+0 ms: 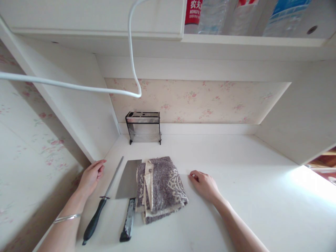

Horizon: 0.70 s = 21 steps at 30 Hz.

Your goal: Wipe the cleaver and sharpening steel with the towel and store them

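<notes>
My left hand [91, 177] rests at the left edge of the white counter, beside the upright panel, its fingers curled together with nothing in them. Just right of it lies a honing steel [95, 218] with a black handle, its rod pointing away from me. A cleaver [128, 182] with a broad blade and a worn black handle lies flat farther right. The folded grey-brown towel [165, 185] covers the blade's right edge. To the right of the towel, my right hand [204, 184] lies on the counter, fingers curled in and apart from the towel; I see nothing in it.
A knife rack [143, 119] with a slotted black-and-metal top stands at the back left against the wall. Overhead, a shelf [249, 39] holds several water bottles [214, 17]. A white cable [105, 90] hangs across the upper left. White panels [296, 112] bound both sides.
</notes>
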Each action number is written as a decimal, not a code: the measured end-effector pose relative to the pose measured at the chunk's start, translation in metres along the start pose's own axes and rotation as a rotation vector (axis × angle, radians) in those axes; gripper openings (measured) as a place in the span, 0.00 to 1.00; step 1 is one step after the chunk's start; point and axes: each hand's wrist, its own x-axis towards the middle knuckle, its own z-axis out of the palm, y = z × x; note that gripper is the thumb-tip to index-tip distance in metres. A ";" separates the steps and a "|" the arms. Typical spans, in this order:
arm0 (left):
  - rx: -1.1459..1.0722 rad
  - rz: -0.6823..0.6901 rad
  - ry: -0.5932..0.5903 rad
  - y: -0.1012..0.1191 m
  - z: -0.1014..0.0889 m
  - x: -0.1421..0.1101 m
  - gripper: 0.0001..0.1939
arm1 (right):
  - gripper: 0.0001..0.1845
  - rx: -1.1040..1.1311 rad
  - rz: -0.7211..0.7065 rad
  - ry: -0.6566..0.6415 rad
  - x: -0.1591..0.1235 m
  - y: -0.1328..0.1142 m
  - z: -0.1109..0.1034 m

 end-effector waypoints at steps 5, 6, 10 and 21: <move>0.006 0.001 -0.006 0.001 0.001 -0.001 0.16 | 0.12 0.014 -0.011 0.007 0.001 0.002 0.001; 0.008 0.000 -0.005 0.002 0.001 -0.001 0.16 | 0.12 0.015 -0.011 0.009 0.001 0.002 0.000; 0.000 -0.006 0.005 0.003 0.002 -0.003 0.16 | 0.12 0.023 -0.017 0.014 0.000 0.000 0.001; -0.031 0.132 0.062 0.034 0.033 -0.001 0.17 | 0.13 0.486 -0.022 0.005 0.047 0.002 -0.002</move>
